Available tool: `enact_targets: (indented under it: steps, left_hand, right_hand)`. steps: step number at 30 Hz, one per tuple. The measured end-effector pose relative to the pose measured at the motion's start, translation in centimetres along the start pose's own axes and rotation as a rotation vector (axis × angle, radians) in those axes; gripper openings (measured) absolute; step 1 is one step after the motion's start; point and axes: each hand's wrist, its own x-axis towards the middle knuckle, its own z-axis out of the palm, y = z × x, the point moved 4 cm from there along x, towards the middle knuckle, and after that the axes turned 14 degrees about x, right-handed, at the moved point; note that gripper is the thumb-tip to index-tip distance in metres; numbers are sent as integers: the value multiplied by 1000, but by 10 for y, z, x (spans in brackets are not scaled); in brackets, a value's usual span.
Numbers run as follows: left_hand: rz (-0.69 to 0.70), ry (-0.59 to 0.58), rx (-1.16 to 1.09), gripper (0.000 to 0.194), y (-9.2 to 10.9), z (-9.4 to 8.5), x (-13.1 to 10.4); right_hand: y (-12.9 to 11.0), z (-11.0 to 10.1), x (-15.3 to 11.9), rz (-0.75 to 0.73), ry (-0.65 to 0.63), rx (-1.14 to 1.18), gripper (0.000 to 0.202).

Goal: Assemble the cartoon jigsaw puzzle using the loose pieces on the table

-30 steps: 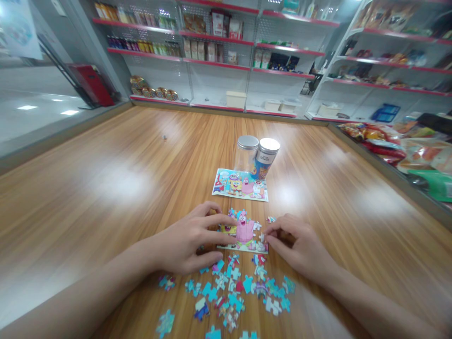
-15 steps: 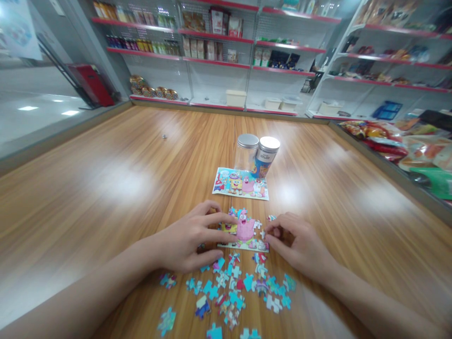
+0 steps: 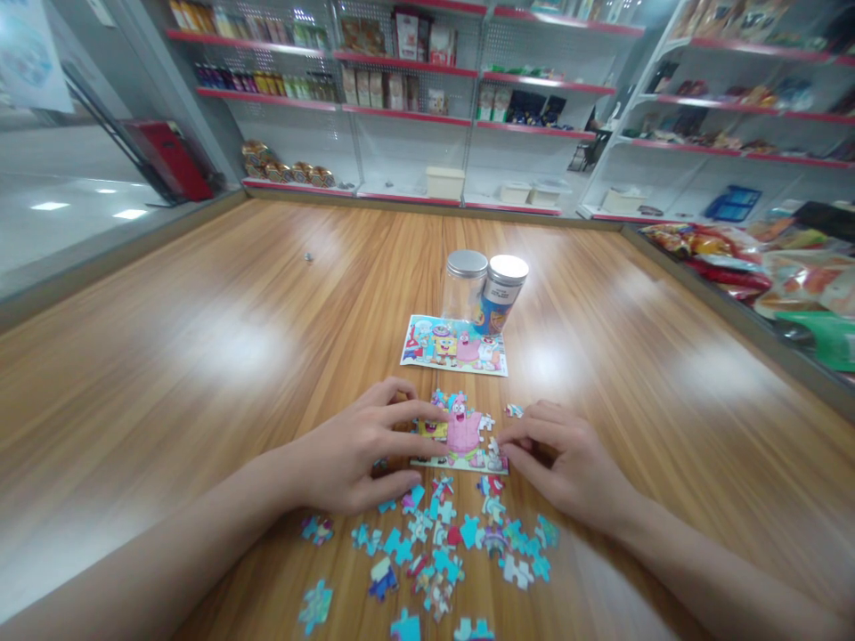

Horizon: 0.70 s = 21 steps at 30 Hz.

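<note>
A partly joined jigsaw puzzle with a pink starfish figure lies flat on the wooden table. My left hand rests over its left side, fingers spread, fingertips touching the joined pieces. At the puzzle's right edge, my right hand pinches a small puzzle piece between thumb and forefinger, against the joined part; the fingers partly cover it. One loose piece lies just beyond the right hand. Many loose blue and mixed-colour puzzle pieces are scattered on the near side of the puzzle.
Behind the puzzle lies a printed picture sheet. A clear jar and a blue-labelled can stand at its far edge. Packaged goods are heaped to the right. Shelves line the back.
My right thumb and forefinger have shifted slightly inward, and the piece sits closer against the puzzle's right edge. My left hand stays in place on the puzzle.
</note>
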Motion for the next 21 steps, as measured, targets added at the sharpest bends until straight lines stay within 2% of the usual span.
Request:
enact_targets:
  steps: [8,21]
  left_hand:
    - [-22,-43,16,43,0,1,1]
    - [-9,-12,5,42,1,0,1]
  right_hand:
    - [5,0,-1,51,32,-7,11]
    - [3,-1,0,32,43,-1,10]
